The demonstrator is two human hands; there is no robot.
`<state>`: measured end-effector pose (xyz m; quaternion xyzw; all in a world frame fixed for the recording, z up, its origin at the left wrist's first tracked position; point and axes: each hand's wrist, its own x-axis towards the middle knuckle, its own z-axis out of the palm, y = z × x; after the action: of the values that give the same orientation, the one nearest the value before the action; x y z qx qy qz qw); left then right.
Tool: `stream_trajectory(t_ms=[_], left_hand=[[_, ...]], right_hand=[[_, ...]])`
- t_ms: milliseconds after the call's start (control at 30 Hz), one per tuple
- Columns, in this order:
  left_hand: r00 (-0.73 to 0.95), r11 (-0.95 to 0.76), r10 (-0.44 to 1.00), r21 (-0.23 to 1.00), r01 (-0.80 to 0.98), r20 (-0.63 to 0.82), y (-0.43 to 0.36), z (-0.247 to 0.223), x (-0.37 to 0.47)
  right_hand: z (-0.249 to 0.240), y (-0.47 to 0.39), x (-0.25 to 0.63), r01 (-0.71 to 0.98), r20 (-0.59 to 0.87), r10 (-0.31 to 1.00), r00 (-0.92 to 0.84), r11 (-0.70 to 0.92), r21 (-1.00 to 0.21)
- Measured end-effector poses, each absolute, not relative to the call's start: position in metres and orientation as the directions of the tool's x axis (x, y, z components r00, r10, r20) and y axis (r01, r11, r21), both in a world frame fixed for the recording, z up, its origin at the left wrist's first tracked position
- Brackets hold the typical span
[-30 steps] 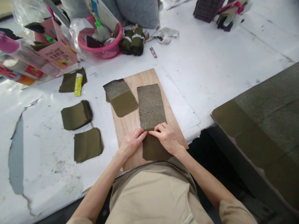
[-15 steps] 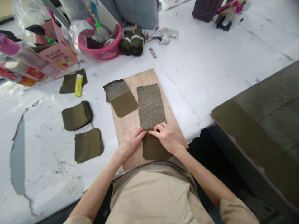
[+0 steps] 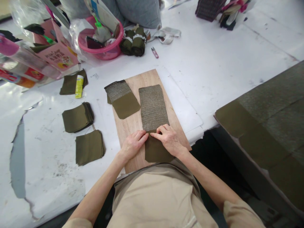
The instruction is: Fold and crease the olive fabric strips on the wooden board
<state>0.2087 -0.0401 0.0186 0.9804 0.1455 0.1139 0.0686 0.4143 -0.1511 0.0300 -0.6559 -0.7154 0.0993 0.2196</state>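
Note:
An olive fabric piece [image 3: 158,152] with a grey-brown textured upper part [image 3: 154,107] lies on a wooden board [image 3: 129,139]. Where the two parts meet, my left hand [image 3: 133,144] pinches its left edge, fingers pressed together. My right hand [image 3: 168,139] is closed too, thumb and forefinger on the same seam just right of the left fingertips. Beside this piece, up and to the left, rests a small pile of similar two-part pieces [image 3: 125,103]. What lies under my fingertips is hidden.
Stacks of olive fabric [image 3: 89,147] [image 3: 76,118] stand left of the board. A yellow glue tube [image 3: 79,86] lies on another stack [image 3: 67,85]. Farther back are a pink basket [image 3: 102,53], rolled olive bundles [image 3: 138,44] and thread snips [image 3: 155,52]. More fabric [image 3: 254,139] lies at right.
My right fingertips have shifted very slightly along the seam. Otherwise the hands and fabric look the same.

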Motion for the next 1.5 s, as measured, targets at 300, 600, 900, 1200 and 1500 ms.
stream_trajectory(t_ms=[300,600,900,1200,1500], left_hand=[[0.93,-0.939,0.312,0.214,0.27,0.193,-0.044,0.023,0.204],[0.874,-0.882,0.429,0.315,0.351,0.226,-0.047,0.027,0.198],[0.798,-0.833,0.538,0.318,0.454,0.271,-0.075,0.024,0.216],[0.695,-0.743,0.662,0.365,0.56,0.281,-0.076,0.026,0.202],[0.792,-0.831,0.555,0.211,0.514,0.254,-0.09,0.025,0.223]], right_hand=[[0.032,-0.151,0.414,0.9,0.204,0.978,-0.041,0.125,-0.418],[0.03,-0.151,0.414,0.916,0.2,0.979,-0.05,0.125,-0.382],[0.032,-0.151,0.414,0.908,0.202,0.978,-0.057,0.135,-0.396],[0.031,-0.151,0.414,0.914,0.206,0.977,-0.058,0.135,-0.382],[0.032,-0.15,0.415,0.908,0.204,0.977,-0.056,0.134,-0.396]])
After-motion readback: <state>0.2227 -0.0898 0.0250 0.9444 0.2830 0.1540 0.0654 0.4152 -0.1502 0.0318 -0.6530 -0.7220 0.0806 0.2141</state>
